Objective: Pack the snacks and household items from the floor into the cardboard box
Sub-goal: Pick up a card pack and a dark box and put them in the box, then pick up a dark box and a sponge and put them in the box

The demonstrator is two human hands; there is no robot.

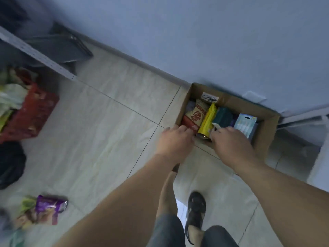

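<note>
A: Start with the biggest thing. Your cardboard box [229,102] sits on the floor tiles against the blue wall [213,41], flaps open and already well filled. What do you make of its handling?

B: It looks like stiff corrugated board, but with that load I'd judge it heavy. If you shift it, take it low at 2 opposite walls, not by the flaps.

A: And inside?

B: Packets stand on edge in a row: a red and tan snack bag [196,115], a yellow packet [208,118] beside it, a dark teal pack [222,116], then a pale blue carded item [246,123] at the right end. The bags will be soft, light and crinkly, so pinch them at a sealed edge. The card is stiffer; hold it by its sides.

A: Your hands?

B: Your left hand [175,139] rests at the near-left corner, fingers bent over the red packet's end. Your right hand [231,141] reaches in at the near wall with a small white piece [216,126] at its fingertips; I cannot tell whether it pinches it.

A: What is left?

B: At least 1 purple foil snack bag [50,205] lies well apart on the floor to your left, with blurred packets beside it. Foil is slippery, so grip a corner seam.
</note>
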